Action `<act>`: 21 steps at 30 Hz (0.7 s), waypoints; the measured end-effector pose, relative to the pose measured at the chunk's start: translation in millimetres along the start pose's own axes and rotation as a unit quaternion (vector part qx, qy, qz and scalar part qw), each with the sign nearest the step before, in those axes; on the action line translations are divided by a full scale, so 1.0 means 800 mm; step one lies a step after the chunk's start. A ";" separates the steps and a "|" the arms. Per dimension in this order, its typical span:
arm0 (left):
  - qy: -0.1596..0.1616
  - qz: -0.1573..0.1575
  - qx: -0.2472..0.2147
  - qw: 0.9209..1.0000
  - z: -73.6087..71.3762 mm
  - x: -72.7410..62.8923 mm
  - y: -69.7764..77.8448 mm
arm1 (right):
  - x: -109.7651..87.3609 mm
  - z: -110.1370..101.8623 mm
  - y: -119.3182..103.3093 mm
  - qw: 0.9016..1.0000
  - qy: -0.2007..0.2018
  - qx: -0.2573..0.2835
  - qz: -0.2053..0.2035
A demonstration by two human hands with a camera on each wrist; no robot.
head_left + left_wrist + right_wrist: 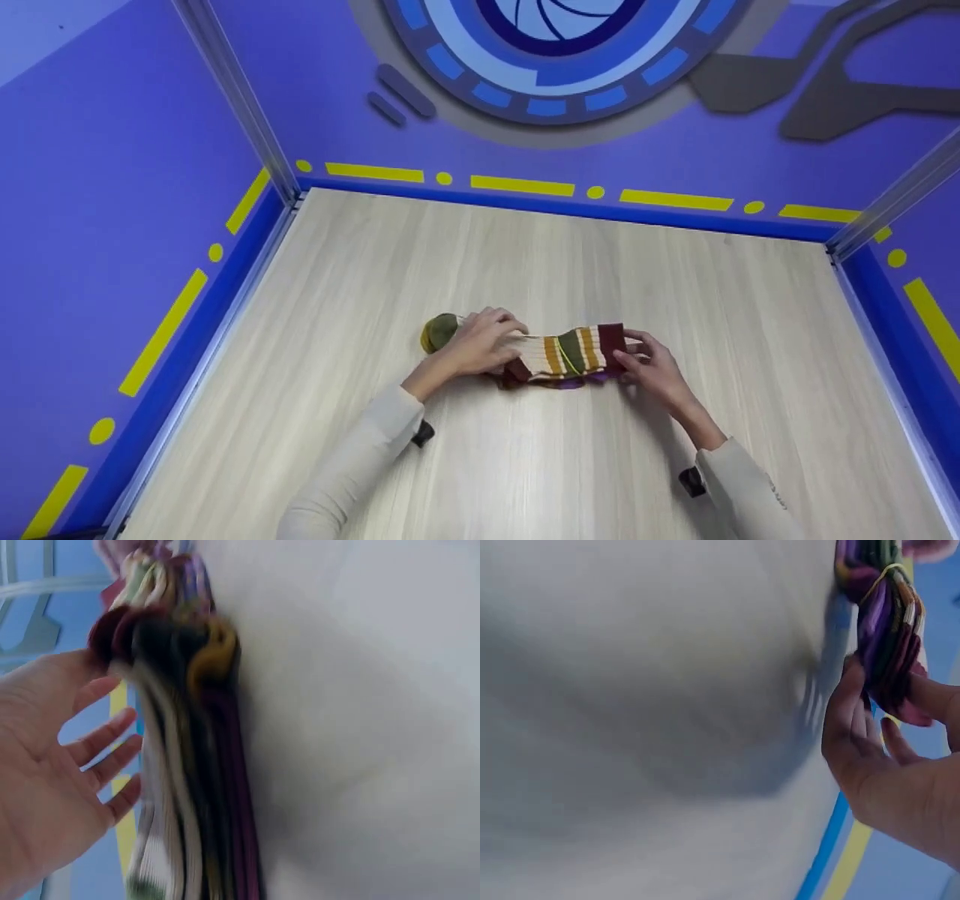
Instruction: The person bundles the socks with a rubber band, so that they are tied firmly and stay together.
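A bundle of striped socks [551,354] lies sideways on the table, cream, mustard and green with maroon ends. A thin yellow elastic band [568,355] loops round its middle. My left hand [484,343] spans the left part, thumb against a maroon fold and fingers on the far side, hiding some of the bundle. A dark green end [444,331] sticks out to its left. In the left wrist view the stacked layers [202,765] show dark, cream and purple edges. My right hand [654,367] pinches the maroon right end between thumb and fingers, also seen gripping layered maroon fabric [892,675] in the right wrist view.
The pale wood-grain table [525,255] is bounded by blue panels [172,187] with yellow dashes at the back and both sides. Metal posts [247,97] stand in the corners. Small black devices [691,481] sit at both wrists.
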State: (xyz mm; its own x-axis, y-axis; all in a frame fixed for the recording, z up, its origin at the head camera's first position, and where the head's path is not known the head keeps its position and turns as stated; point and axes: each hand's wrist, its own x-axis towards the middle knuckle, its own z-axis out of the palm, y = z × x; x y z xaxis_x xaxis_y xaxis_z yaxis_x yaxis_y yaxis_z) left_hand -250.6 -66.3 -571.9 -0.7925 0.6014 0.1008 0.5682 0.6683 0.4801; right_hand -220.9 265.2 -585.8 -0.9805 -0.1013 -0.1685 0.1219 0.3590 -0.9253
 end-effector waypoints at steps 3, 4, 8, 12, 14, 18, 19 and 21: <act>0.015 -0.017 0.000 1.000 -0.016 -0.021 -0.017 | -0.001 -0.004 0.002 0.996 0.043 -0.050 -0.064; 0.020 -0.022 -0.004 1.000 -0.020 -0.027 -0.022 | 0.000 -0.005 0.001 0.991 0.059 -0.074 -0.095; 0.031 -0.045 -0.013 0.998 -0.028 -0.044 -0.036 | 0.003 0.001 -0.002 0.962 0.093 -0.138 -0.216; 0.017 -0.058 -0.030 0.998 -0.026 -0.048 -0.046 | 0.009 0.015 -0.001 0.942 0.035 -0.180 -0.282; 0.013 -0.052 -0.044 0.998 -0.025 -0.049 -0.052 | 0.012 0.021 0.001 0.932 -0.002 -0.205 -0.301; 0.020 -0.034 -0.069 0.997 -0.023 -0.056 -0.067 | 0.016 0.025 0.008 0.914 -0.028 -0.250 -0.320; 0.024 -0.032 -0.076 0.996 -0.024 -0.058 -0.070 | 0.017 0.025 0.009 0.911 -0.025 -0.258 -0.321; 0.035 -0.034 -0.085 0.995 -0.025 -0.063 -0.078 | 0.018 0.024 0.012 0.907 -0.021 -0.272 -0.322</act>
State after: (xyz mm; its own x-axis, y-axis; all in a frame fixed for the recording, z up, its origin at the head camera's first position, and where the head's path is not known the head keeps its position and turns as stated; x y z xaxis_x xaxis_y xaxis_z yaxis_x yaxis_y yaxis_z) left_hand -250.1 -147.1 -589.8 -0.8448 0.5211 0.1217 0.4724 0.6194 0.6271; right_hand -231.0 249.2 -603.7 -0.8136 -0.4833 0.3232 -0.5784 0.6158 -0.5350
